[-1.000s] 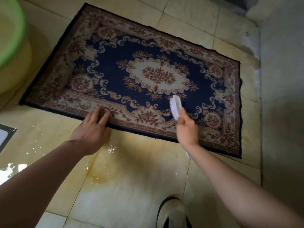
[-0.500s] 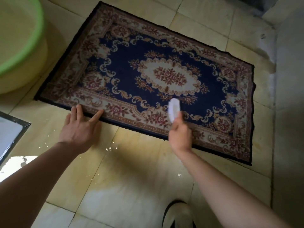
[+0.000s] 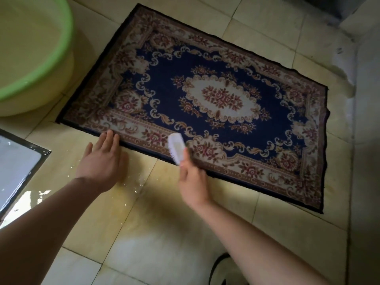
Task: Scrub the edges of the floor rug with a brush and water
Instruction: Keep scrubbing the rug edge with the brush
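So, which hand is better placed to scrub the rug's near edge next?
The right hand: it grips the white brush, whose head is at the near border of the rug. The left hand holds nothing; its straight fingers lie flat at that edge, better suited to steadying.

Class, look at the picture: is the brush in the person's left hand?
No, the right hand grips the white brush, while the left hand lies flat at the edge of the rug.

Head view, steeply down, close
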### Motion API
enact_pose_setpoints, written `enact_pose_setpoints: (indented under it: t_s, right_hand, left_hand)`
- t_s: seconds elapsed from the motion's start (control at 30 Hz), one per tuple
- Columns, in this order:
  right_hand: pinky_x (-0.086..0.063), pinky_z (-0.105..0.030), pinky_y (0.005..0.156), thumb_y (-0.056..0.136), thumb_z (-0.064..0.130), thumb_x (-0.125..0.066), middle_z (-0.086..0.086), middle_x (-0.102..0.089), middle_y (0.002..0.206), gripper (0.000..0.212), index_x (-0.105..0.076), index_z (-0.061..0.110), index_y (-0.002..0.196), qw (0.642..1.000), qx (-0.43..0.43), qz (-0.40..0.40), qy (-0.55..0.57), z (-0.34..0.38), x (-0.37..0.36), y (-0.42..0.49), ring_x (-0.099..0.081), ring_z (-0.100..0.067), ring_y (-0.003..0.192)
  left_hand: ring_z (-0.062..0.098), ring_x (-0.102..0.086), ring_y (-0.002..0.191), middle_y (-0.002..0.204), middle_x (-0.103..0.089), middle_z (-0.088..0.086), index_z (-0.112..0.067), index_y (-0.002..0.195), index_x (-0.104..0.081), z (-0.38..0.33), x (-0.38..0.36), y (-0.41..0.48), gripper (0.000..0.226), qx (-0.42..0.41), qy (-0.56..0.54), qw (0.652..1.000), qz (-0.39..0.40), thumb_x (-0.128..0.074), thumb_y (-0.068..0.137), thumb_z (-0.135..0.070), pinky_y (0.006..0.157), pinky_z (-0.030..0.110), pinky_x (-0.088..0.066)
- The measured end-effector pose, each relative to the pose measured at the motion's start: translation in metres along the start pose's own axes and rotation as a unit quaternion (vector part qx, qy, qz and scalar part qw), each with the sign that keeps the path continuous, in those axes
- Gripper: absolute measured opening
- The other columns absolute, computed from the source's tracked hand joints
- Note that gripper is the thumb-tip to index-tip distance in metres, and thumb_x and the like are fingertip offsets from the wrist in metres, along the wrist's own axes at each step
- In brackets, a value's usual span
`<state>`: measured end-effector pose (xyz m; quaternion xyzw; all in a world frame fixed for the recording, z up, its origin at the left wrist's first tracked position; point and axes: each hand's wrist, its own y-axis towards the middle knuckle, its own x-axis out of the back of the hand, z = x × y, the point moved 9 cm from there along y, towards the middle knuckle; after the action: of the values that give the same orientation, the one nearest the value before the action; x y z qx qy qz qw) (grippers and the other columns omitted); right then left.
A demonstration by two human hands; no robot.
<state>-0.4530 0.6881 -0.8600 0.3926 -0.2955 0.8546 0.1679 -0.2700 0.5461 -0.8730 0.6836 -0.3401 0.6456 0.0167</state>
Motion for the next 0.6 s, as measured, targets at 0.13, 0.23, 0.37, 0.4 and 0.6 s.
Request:
enact_pose_setpoints:
  t_s: [0.13, 0.23, 0.37, 0.4, 0.6]
  right_hand:
    - [-0.051, -0.030, 0.054, 0.103, 0.030, -0.033, -0.008, -0.066, 0.084, 0.048, -0.024, 0.036, 0.150, 0.995, 0.048, 0.078, 0.023, 0.013, -0.018, -0.004, -0.059, -0.021, 0.060]
    - [-0.046, -0.018, 0.045, 0.103, 0.021, -0.033, -0.006, -0.065, 0.090, 0.048, -0.027, 0.030, 0.150, 0.997, -0.013, -0.073, 0.018, -0.021, 0.044, 0.035, -0.061, -0.019, 0.063]
    - [-0.056, -0.030, 0.063, 0.102, 0.017, -0.035, -0.014, -0.067, 0.098, 0.048, -0.028, 0.015, 0.150, 0.985, -0.084, -0.151, -0.016, -0.014, 0.035, 0.024, -0.067, -0.026, 0.082]
    - [-0.057, -0.032, 0.063, 0.102, 0.018, -0.036, -0.012, -0.067, 0.092, 0.052, -0.021, 0.019, 0.152, 0.995, -0.036, -0.097, -0.012, 0.007, 0.008, 0.014, -0.066, -0.024, 0.074]
    - [-0.043, -0.025, 0.043, 0.104, 0.028, -0.033, -0.002, -0.060, 0.073, 0.046, -0.025, 0.037, 0.148, 0.996, 0.057, 0.054, 0.032, 0.030, -0.014, 0.012, -0.050, -0.013, 0.048]
  left_hand:
    - [0.018, -0.001, 0.147, 0.160, -0.003, 0.002, -0.019, 0.153, -0.013, 0.010, 0.006, 0.002, 0.058, -0.015, -0.020, 0.999, -0.029, -0.017, 0.099, -0.040, 0.120, 0.041, -0.005]
    - [0.028, 0.001, 0.147, 0.159, 0.001, 0.015, -0.030, 0.151, -0.016, 0.024, 0.008, 0.000, 0.054, 0.002, -0.031, 0.999, -0.030, -0.019, 0.099, -0.042, 0.118, 0.041, -0.008]
    - [0.034, 0.003, 0.146, 0.157, 0.001, 0.023, -0.039, 0.150, -0.016, 0.029, 0.008, 0.002, 0.052, 0.020, -0.047, 0.999, -0.009, -0.019, 0.098, -0.046, 0.117, 0.045, -0.013]
    - [0.034, 0.002, 0.146, 0.156, -0.001, 0.024, -0.039, 0.150, -0.017, 0.029, 0.010, 0.004, 0.052, 0.019, -0.044, 0.999, -0.013, -0.019, 0.098, -0.046, 0.117, 0.045, -0.014]
    - [0.030, -0.004, 0.147, 0.157, -0.010, 0.019, -0.032, 0.151, -0.014, 0.037, 0.016, 0.002, 0.056, 0.002, -0.006, 0.999, -0.034, -0.013, 0.097, -0.047, 0.117, 0.040, -0.013]
